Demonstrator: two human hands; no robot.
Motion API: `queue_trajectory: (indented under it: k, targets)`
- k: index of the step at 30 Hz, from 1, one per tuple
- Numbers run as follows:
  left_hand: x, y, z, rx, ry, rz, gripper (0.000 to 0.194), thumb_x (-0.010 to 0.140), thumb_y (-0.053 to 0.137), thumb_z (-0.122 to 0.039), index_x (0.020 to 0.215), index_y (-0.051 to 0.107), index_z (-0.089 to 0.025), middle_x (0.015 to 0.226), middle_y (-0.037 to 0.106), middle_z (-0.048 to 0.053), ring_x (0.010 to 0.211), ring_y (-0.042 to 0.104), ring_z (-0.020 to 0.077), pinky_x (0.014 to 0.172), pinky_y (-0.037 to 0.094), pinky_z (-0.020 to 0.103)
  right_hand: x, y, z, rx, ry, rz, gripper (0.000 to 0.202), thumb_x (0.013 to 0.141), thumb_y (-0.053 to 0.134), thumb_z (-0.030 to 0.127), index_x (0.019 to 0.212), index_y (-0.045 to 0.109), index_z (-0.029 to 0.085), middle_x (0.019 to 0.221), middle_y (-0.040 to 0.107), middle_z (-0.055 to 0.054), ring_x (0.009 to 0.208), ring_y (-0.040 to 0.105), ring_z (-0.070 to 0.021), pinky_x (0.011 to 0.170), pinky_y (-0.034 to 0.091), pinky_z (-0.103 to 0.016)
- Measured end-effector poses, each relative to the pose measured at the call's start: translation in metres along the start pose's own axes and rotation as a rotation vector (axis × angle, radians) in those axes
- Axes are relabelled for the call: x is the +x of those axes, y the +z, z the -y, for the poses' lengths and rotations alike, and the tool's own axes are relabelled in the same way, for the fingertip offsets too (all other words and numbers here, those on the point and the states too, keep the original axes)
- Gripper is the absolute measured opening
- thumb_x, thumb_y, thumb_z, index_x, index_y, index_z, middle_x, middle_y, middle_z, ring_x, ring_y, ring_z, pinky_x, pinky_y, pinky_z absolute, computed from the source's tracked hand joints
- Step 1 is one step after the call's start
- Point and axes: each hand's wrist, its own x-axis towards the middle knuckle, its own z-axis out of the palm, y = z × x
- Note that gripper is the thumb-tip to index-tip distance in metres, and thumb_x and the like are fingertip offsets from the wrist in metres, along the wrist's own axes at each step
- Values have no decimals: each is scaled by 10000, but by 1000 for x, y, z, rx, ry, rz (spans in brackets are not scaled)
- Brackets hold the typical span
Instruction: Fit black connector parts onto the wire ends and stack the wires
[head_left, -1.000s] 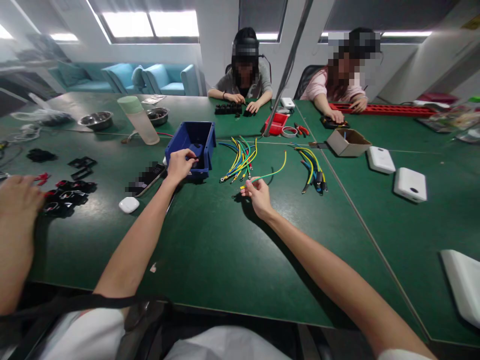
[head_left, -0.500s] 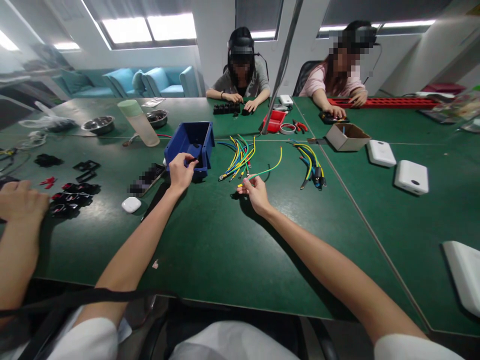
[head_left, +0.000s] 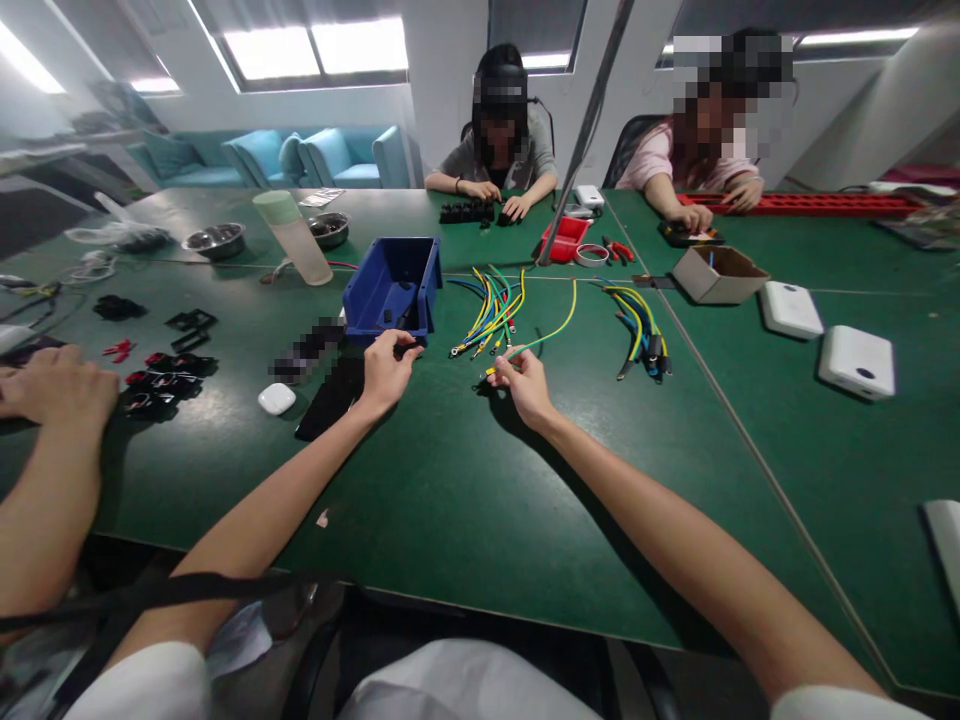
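My left hand (head_left: 390, 370) pinches a small black piece (head_left: 407, 349) just in front of the blue bin (head_left: 360, 318); a few dark pieces lie inside the bin. Between the thumb and fingers of my right hand (head_left: 523, 380) is the end of a yellow-green wire (head_left: 555, 335), whose free end curves up and away over the table. Behind that hand lies a loose bunch of yellow, green and blue wires (head_left: 487, 315) with metal lugs. Farther right is a second bunch (head_left: 639, 325) with black sleeves on its ends.
Left of the bin stand a bottle (head_left: 294, 240) and metal bowls (head_left: 215, 241). A dark phone (head_left: 330, 398), white case (head_left: 277, 399) and black parts (head_left: 161, 385) lie left. Another person's hand (head_left: 64, 385) rests far left. A cardboard box (head_left: 716, 275) stands right. Two people sit opposite.
My left hand has drawn back from inside the blue bin toward me, with the black piece in its fingers. My right hand keeps its wire. The whole view has shifted slightly.
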Motion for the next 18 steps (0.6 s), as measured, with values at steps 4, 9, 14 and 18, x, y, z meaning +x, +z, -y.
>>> queue_trajectory:
  k: [4,9,14,18]
  targets:
    - [-9,11,-8,-45,-24,94,98,792,629,-268,851,602,-195,886,658,35,804,618,188,701,490,299,0,0,0,-12,-3,11,309,714,698,393,822,483,200,675,566,41,558,603,-120,547,492,-243]
    - [-20,26,-13,-152,-62,188,94,772,645,-256,848,620,-206,881,667,24,760,625,176,683,506,298,1,0,0,-36,-22,26,261,724,699,349,826,509,203,694,570,32,562,592,-122,544,484,-244]
    - [-23,27,-11,-176,51,235,96,745,648,-178,833,629,-211,875,666,24,782,626,173,728,522,307,0,0,0,-51,-28,36,257,718,719,330,839,533,200,685,577,27,567,585,-121,558,484,-247]
    - [-23,25,-8,-201,64,254,113,743,643,-147,830,633,-219,865,669,22,811,632,171,746,535,303,0,1,2,-27,12,5,315,703,736,357,872,517,207,705,588,25,588,604,-133,577,509,-268]
